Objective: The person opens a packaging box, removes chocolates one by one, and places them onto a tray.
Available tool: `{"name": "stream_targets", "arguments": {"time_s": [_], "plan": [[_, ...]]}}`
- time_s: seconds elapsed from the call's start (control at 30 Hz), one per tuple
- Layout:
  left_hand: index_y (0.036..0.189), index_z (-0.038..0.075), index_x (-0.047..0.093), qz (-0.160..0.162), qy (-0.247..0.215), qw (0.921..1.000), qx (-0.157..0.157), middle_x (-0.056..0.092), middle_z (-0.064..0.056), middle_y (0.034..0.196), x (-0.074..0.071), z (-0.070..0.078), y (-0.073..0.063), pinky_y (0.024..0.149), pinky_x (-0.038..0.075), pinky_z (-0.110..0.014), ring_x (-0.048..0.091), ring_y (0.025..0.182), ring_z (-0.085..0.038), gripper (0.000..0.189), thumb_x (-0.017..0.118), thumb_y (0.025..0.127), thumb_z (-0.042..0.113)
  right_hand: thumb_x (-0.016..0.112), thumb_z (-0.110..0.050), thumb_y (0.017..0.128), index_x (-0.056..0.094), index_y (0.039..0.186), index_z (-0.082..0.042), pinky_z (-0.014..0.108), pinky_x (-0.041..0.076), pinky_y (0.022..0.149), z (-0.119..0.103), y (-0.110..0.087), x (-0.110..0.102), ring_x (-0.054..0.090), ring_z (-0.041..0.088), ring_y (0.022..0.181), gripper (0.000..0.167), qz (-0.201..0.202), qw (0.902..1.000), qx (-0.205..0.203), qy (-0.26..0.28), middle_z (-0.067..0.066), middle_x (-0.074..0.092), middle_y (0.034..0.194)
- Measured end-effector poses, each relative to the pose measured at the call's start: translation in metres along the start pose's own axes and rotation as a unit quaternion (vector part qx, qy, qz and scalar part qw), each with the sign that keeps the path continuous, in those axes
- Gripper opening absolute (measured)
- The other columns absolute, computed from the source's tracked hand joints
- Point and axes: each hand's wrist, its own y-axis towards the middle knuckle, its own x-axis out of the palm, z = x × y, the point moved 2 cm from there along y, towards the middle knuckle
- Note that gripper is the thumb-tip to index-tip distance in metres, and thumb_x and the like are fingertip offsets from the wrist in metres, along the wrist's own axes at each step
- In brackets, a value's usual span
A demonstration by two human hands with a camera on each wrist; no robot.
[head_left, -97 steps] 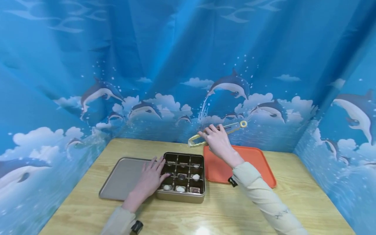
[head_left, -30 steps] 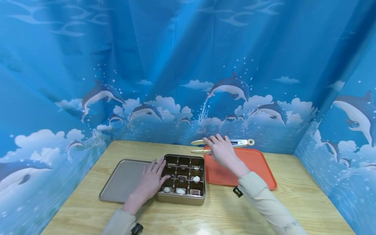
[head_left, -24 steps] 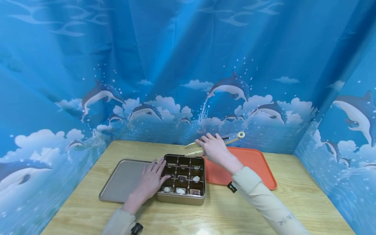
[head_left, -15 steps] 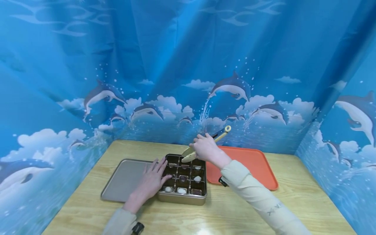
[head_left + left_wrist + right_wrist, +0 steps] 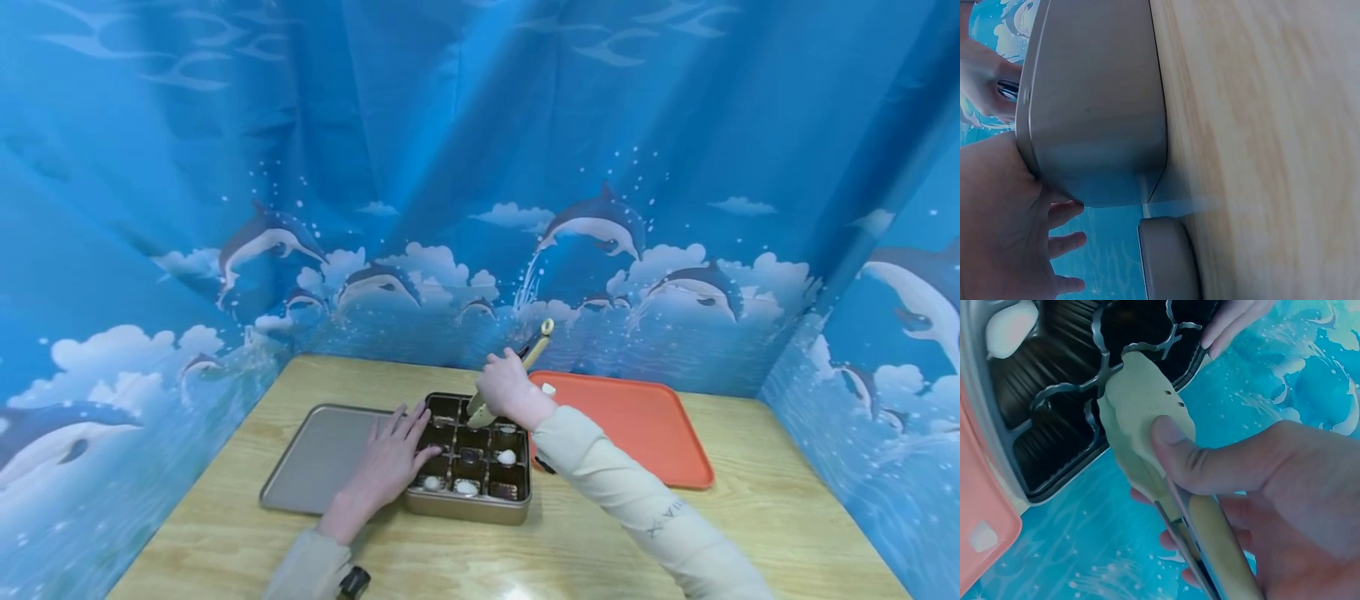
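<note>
My right hand (image 5: 507, 387) grips a pair of cream-and-metal tongs (image 5: 1147, 419), thumb on one arm near the scalloped tips. The tips point down into the back middle compartment of a bronze metal box (image 5: 467, 510) with a dark divided insert. Whatever lies between the tips is hidden. My left hand (image 5: 382, 462) rests on the box's left rim, fingers spread and thumb reaching over the insert. Inside the box, white pieces sit in several compartments, one (image 5: 507, 457) on the right side and another (image 5: 466, 487) at the front. A dark piece (image 5: 469, 456) lies in the centre compartment.
A grey metal tray or lid (image 5: 311, 458) lies left of the box, partly under my left arm. To the right is an orange-red tray (image 5: 630, 425) with a small white piece (image 5: 984, 536) on it. A blue dolphin-print curtain (image 5: 420, 167) hangs behind the wooden table (image 5: 570, 550).
My right hand has moved left from above the orange-red tray and tilted the tongs down into the box, uncovering the white piece on that tray. My left hand stays on the rim.
</note>
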Motion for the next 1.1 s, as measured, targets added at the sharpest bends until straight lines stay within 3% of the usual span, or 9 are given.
{"name": "stream_targets", "arguments": {"time_s": [0.33,0.63,0.73,0.87,1.1], "plan": [[0.153,0.002,0.041,0.002,0.003,1.0000,0.001,0.032,-0.013,0.163,0.000,0.000,0.000,0.119,0.018,-0.070,0.026,0.150,-0.041,0.067,0.053,0.103,0.045,0.072,-0.025,0.089,0.079,0.091,-0.022,0.037,0.045,0.093,-0.017,0.011,0.009,0.058,0.015,0.097,0.007,-0.006,0.9999,0.009,0.002,-0.005,0.073,0.097],[0.153,0.000,0.041,0.000,-0.009,1.0000,-0.002,0.031,-0.014,0.163,-0.002,0.002,-0.001,0.119,0.017,-0.070,0.025,0.150,-0.042,0.066,0.054,0.103,0.042,0.073,-0.020,0.092,0.078,0.083,-0.024,0.034,0.044,0.077,-0.012,-0.002,0.016,0.056,0.015,0.083,0.010,0.107,0.9942,0.002,0.002,-0.007,0.072,0.085],[0.153,0.000,0.041,0.002,-0.010,0.9999,-0.002,0.032,-0.014,0.163,-0.001,0.002,0.000,0.119,0.017,-0.070,0.025,0.150,-0.042,0.066,0.054,0.103,0.042,0.075,-0.021,0.091,0.080,0.093,-0.027,0.034,0.044,0.074,-0.005,-0.013,0.018,0.056,0.016,0.086,0.008,0.151,0.9885,0.003,-0.001,-0.008,0.073,0.090],[0.152,0.000,0.041,0.007,-0.011,0.9999,0.000,0.033,-0.015,0.163,0.000,0.001,0.000,0.119,0.017,-0.070,0.025,0.150,-0.043,0.066,0.055,0.103,0.041,0.078,-0.021,0.088,0.078,0.108,-0.031,0.035,0.045,0.073,0.003,-0.027,0.028,0.058,0.018,0.091,0.022,0.211,0.9773,0.008,0.008,-0.006,0.072,0.094],[0.151,-0.002,0.042,0.013,-0.018,0.9998,0.004,0.034,-0.016,0.162,-0.001,0.002,-0.001,0.118,0.017,-0.070,0.027,0.149,-0.044,0.066,0.057,0.102,0.040,0.083,-0.024,0.083,0.074,0.124,-0.025,0.039,0.044,0.073,0.012,-0.050,0.050,0.057,0.022,0.093,0.042,0.290,0.9551,0.013,0.056,-0.003,0.070,0.101]]}}
